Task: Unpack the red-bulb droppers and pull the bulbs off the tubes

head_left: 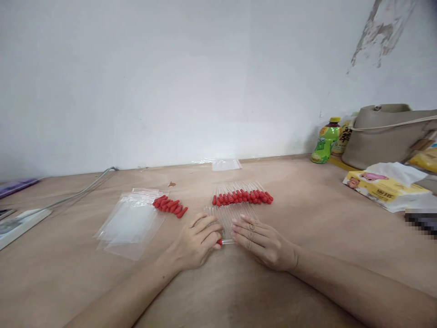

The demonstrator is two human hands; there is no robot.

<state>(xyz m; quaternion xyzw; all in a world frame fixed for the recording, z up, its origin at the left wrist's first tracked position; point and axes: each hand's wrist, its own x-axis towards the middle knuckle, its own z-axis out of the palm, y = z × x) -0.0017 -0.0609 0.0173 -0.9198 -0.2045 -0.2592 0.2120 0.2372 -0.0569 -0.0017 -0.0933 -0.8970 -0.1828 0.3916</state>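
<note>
My left hand (198, 239) and my right hand (261, 239) lie flat on the brown table, fingers stretched, on either side of a row of clear glass tubes (227, 218). Both hands touch the row's edges. A red bulb tip (219, 242) shows between the hands at the near end. Just beyond lies a row of droppers with red rubber bulbs (243, 196). A small heap of loose red bulbs (170, 205) sits to the left, beside a stack of clear zip bags (131, 223).
The table (307, 218) ends at a white wall. At the right stand a green bottle (325, 141), a beige bag (389, 134) and a tissue pack (385, 187). A grey cable (82, 189) and a white power strip (20, 223) lie at the left. Another clear bag (225, 164) lies near the wall.
</note>
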